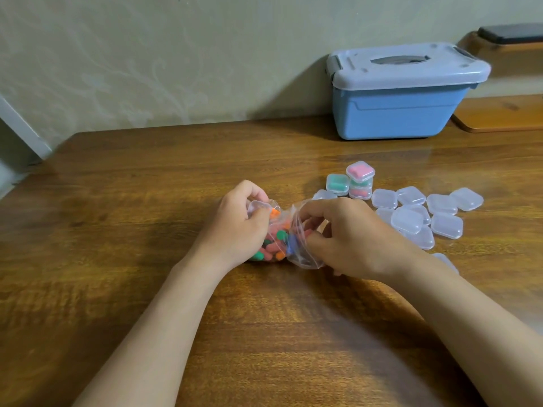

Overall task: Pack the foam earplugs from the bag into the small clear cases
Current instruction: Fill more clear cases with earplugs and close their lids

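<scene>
Bag (279, 236) of earplugs (274, 248) sits on desk (147, 201), left hand (238, 227) gripping its rim, right hand (343, 239) pinching its other lip; few filled cases (355, 180) at 1 o'clock, many empty cases (417, 212) at 3 o'clock still unpacked.

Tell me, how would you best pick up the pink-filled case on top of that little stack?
Pinch the pink-filled case by its near and far side walls, coming down from above. It lies flat atop the stack with its sides free, but the green-filled case sits close on its left.
</scene>
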Demonstrator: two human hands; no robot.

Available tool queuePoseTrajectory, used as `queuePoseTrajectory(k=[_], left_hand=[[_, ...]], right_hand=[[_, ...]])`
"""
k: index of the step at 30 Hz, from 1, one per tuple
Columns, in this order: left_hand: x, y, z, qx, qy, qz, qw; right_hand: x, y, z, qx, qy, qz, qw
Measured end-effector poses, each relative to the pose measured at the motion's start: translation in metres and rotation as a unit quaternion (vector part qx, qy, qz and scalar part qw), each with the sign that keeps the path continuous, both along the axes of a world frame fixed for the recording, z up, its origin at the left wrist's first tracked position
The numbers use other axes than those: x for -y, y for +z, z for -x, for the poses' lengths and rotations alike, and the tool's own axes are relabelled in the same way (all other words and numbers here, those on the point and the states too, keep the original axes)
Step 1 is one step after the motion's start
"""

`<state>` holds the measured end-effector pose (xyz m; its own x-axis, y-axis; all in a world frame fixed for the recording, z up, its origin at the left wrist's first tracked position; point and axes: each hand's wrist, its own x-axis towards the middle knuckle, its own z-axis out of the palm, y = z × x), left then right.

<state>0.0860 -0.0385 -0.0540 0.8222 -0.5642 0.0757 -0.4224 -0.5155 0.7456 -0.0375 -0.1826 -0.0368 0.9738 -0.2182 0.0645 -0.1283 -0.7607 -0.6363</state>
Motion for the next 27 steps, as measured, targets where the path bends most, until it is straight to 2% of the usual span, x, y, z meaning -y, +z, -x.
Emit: queuePoseTrajectory(k=[6, 11, 18, 21, 27], left_hand=[[0.0001, -0.0007, 0.0010, 0.003, -0.022, 0.021, 1.000], [0.0006, -0.0015, 0.0025, -0.010, -0.040, 0.045, 0.998], [0.0007, -0.0015, 0.0036, -0.012, -0.053, 0.054, 0.997], [0.0005, -0.0012, 0.0044, -0.007, -0.055, 0.045, 0.997], [0.0003, 0.0009, 0.0056, -0.020, -0.056, 0.052, 0.997]], right_hand=[[0.0000, -0.0024, -0.0025, -0.015, 0.020, 0.042, 0.999], [0.0007, -0.0024, -0.0028, -0.032, 0.041, 0.038, 0.998], [0.0018, -0.0104, -0.0036, 0.053, 0.029, 0.080, 0.995], [0.0020, -0.0090, -0.0026, 0.051, 0.011, 0.073, 0.996], [0.0029, -0.0076, -0.0024, 0.038, 0.049, 0.085, 0.994]])
